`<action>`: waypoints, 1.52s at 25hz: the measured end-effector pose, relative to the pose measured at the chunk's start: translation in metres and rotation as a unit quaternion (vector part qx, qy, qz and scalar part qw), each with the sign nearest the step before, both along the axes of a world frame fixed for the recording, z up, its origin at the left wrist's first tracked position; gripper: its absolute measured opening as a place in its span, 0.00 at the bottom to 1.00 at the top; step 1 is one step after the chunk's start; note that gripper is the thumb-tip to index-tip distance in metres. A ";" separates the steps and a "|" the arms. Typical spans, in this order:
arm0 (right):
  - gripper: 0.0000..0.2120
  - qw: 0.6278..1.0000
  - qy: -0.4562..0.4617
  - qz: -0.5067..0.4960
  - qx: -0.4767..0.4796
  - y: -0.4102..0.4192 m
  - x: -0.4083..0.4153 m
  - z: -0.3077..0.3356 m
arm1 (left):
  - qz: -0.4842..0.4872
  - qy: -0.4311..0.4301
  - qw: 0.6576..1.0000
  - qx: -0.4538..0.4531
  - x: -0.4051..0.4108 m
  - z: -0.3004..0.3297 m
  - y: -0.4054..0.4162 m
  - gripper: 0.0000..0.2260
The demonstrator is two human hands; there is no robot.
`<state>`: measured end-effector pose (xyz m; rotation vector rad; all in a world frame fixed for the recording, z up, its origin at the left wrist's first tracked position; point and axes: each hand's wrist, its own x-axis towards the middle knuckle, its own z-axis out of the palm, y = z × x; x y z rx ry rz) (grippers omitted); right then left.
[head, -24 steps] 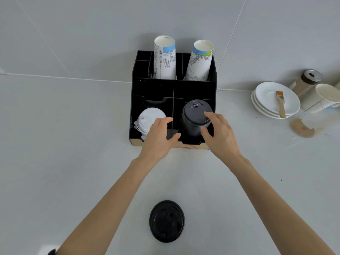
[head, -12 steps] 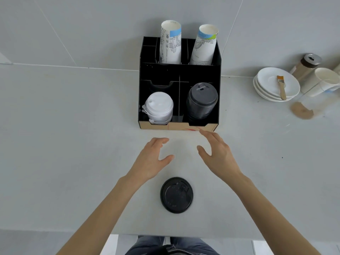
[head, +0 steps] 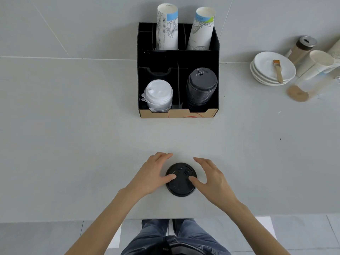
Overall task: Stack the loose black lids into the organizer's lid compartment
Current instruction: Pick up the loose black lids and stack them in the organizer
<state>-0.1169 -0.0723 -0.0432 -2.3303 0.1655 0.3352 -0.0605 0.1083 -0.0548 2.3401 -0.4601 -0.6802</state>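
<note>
One loose black lid [head: 181, 187] lies flat on the grey table near its front edge. My left hand [head: 152, 173] is at the lid's left side and my right hand [head: 213, 179] at its right, both thumbs resting on the lid's top and the fingers spread over its far rim. The lid still sits on the table. Farther back stands the black organizer [head: 178, 59]. Its front right compartment holds a tall stack of black lids [head: 201, 89], and its front left compartment holds a stack of white lids [head: 159, 96].
Two stacks of paper cups [head: 167, 28] [head: 201, 30] stand in the organizer's back compartments. At the right are stacked white plates [head: 265, 74] with a small brush [head: 277, 70], a shaker jar [head: 301, 48] and lying paper cups [head: 316, 65]. The table's front edge [head: 73, 220] is close behind the lid.
Both hands have pulled back from the organizer's black lid stack toward me and come down onto the loose black lid. The view has tilted down, showing the table edge.
</note>
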 end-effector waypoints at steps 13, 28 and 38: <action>0.30 1.000 0.026 -0.010 -0.015 0.014 -0.022 -0.015 | -0.089 0.007 0.995 0.052 -0.010 -0.010 0.006 0.32; 0.24 0.995 -0.082 -0.036 0.053 -0.005 0.005 0.001 | 0.028 -0.044 0.997 -0.059 0.004 0.003 -0.013 0.29; 0.18 0.976 -0.136 -0.109 0.128 -0.029 0.054 0.037 | 0.126 -0.115 0.978 -0.117 0.029 0.036 -0.057 0.28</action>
